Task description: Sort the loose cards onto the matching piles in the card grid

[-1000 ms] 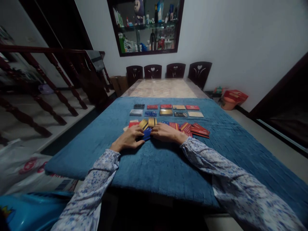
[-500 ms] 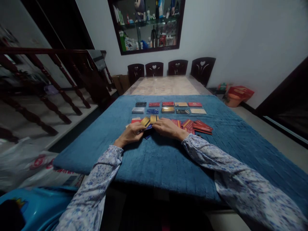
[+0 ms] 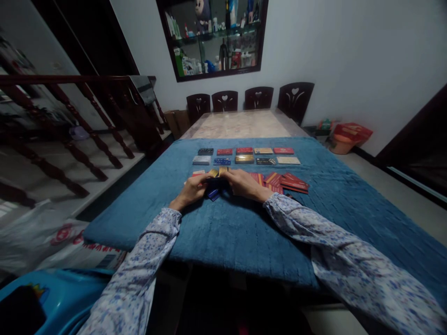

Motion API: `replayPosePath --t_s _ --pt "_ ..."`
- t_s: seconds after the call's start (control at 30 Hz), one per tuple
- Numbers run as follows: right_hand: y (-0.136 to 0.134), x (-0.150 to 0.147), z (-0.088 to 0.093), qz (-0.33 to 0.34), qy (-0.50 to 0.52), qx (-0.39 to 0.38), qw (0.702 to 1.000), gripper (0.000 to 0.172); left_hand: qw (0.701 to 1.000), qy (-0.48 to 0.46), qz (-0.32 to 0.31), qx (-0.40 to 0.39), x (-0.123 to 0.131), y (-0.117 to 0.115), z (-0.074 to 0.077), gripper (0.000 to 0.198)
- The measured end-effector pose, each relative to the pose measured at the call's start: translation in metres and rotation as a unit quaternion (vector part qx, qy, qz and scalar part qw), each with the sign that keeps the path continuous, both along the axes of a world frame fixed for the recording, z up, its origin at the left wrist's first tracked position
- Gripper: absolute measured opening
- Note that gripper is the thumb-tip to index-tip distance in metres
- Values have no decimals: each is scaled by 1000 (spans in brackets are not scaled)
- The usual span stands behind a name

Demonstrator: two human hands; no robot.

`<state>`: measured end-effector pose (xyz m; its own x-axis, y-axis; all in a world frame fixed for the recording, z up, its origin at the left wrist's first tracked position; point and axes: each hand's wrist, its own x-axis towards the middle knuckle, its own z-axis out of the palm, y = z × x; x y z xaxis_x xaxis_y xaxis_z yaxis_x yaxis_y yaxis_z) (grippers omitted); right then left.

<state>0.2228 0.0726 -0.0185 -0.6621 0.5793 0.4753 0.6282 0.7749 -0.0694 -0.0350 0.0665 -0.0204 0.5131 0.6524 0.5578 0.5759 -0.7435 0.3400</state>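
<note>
My left hand [image 3: 193,190] is closed, its fingers curled at a gold card [image 3: 213,173] whose lower part they cover. Opposite it, my right hand [image 3: 241,183] pinches a second gold card [image 3: 223,170], mostly hidden by the fingers. Blue cards [image 3: 213,195] lie on the cloth between and below the two hands. Behind my left fingers shows a red and white card [image 3: 198,173]. Red cards with gold stripes [image 3: 274,180] spread out to the right of my right hand, beside a fanned pile of plain red cards [image 3: 294,183].
Two rows of neat card stacks, among them a black stack [image 3: 206,151] and a white stack [image 3: 288,160], stand beyond my hands. A blue cloth [image 3: 223,232] covers the near table. Chairs [image 3: 259,98] line the far end; a railing [image 3: 70,100] runs at left.
Both hands have tilted and drawn the gold cards in, so less of them shows. The blue card between my fingers has dropped out of that spot, and blue cards now show lower on the cloth.
</note>
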Motion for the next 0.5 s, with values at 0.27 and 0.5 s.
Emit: replayPosePath --t_s 0.27,0.5 --pt "-5 -4 -1 -14 -25 -10 1000 51 1000 4 -14 25 8 -2 -2 46" --pt "-8 -6 -3 -20 -38 -18 999 56 999 30 7 39 10 -2 -2 47"
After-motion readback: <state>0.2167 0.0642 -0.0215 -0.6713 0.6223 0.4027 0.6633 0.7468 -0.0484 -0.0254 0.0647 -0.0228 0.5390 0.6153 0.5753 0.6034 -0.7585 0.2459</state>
